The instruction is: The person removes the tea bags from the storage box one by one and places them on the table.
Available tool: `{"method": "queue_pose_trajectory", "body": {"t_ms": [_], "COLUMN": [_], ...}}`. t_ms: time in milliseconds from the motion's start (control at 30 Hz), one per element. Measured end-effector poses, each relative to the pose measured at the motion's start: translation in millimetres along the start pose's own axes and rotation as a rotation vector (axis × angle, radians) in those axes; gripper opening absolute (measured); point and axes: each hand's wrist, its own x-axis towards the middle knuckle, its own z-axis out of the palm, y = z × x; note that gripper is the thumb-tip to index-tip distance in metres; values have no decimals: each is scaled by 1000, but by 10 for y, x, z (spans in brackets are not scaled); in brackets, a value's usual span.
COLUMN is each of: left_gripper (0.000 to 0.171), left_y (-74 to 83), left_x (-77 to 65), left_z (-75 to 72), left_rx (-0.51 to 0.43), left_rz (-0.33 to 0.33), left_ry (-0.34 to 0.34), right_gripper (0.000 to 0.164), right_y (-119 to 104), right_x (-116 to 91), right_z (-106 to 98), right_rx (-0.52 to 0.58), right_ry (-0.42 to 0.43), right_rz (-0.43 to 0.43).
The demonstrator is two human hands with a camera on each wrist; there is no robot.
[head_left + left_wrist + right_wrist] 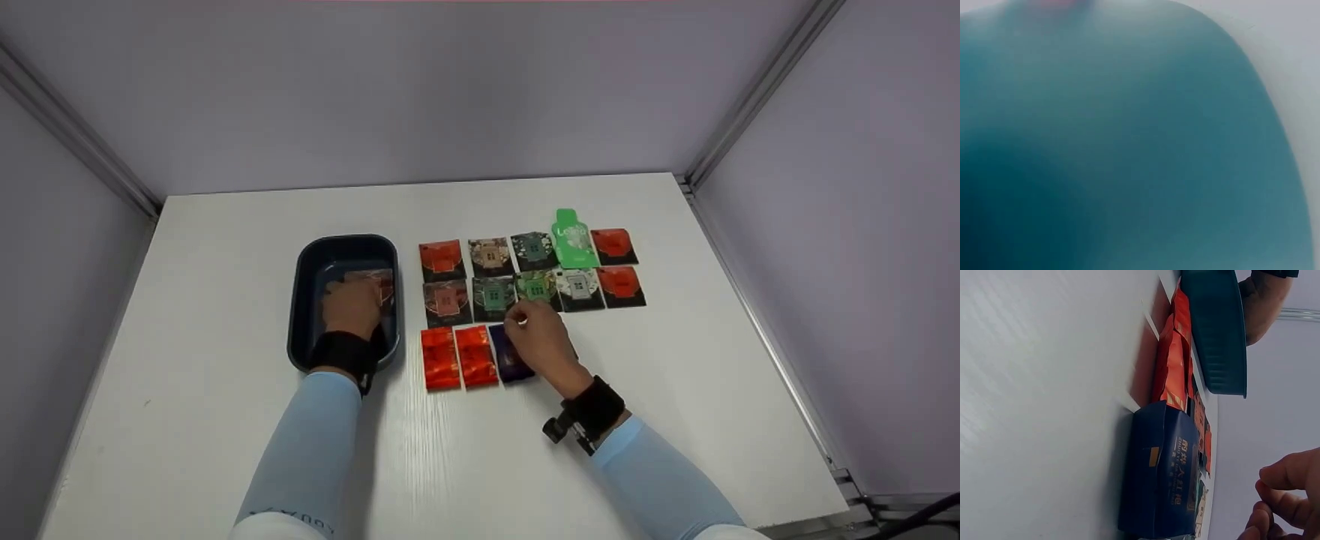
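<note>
My left hand (pixel 352 306) reaches down into the dark blue basin (pixel 293 330), beside a reddish-brown flat packet (pixel 384 279) that lies inside it; its fingertips are hidden. Blurred basin wall (pixel 1185 140) fills the left wrist view. Over the near row of packets hovers my right hand (pixel 541 337), fingers loosely curled, thumb near the index finger and nothing visible between them. Below it is a dark blue packet (pixel 1154 478) with gold lettering, partly covered in the head view. Two shiny red-orange packets (pixel 440 358) lie to its left.
Behind the near row, two rows of square packets (pixel 490 256) lie side by side, dark with red, green, tan or white prints. A green bottle-shaped pouch (pixel 574 241) sits in the far row. Walls (pixel 450 90) enclose the white table (pixel 187 300) at back and sides.
</note>
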Motion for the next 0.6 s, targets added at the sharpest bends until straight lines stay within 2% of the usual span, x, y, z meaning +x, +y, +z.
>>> {"method": "queue_pose_trajectory", "body": {"t_ms": [100,167,233,300,400,600], "left_gripper": [41,56,65,50,25,22], "left_y": [-50,-91,-129,-159,-190,-169], "left_x": [-3,-1,-8,-27,-75,-186], "left_z": [-13,-42,-95,-175,-314,-530], "left_rx": [-129,-227,-276,-304,-313,-409], "left_rz": [-60,-114,-145,-149,-128,-129], "left_ry": [-7,-33,-61,-69,-19,132], "right_gripper": [9,9,8,8,8,9], "right_y": [3,8,18,23,30,35], "right_x": [-3,-8,-14,-22,-32,-44], "right_z": [1,3,4,0,-10,-35], "right_rx": [0,3,8,14,22,21], "right_ry": [-1,1,5,6,12,25], "right_rz": [-2,-4,-6,-6,-11,-21]}}
